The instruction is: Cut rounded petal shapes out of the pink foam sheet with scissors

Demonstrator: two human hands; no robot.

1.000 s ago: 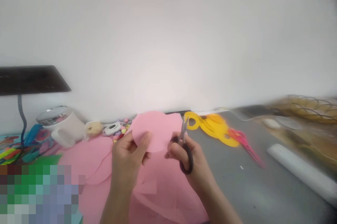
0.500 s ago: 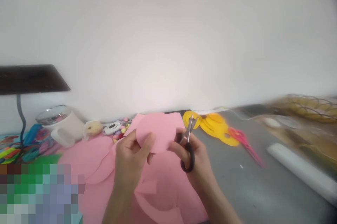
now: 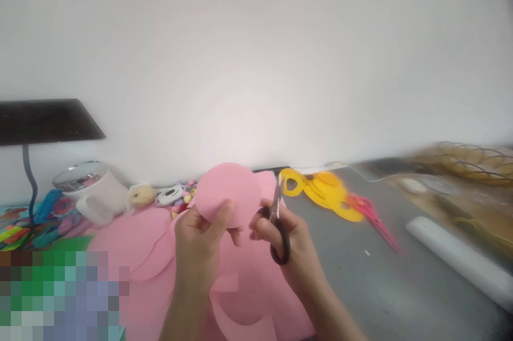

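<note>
A pink paper circle is pinched between the thumb and fingers of my left hand, held above the table. Just right of it, my right hand holds black-handled scissors with the blades pointing up and away from me. Its fingertips are close to the circle's right edge; whether they touch it I cannot tell. Pink paper sheets and offcuts lie beneath both hands. More rounded pink pieces rest to the left.
Yellow paper cutouts and pink scissors lie on the grey table to the right, near a white roll. At the back left stand a white mug and small trinkets along the wall.
The paper circle has shifted left and slightly up in my left hand. My right hand has drawn a little left and down, with the scissors turned more upright.
</note>
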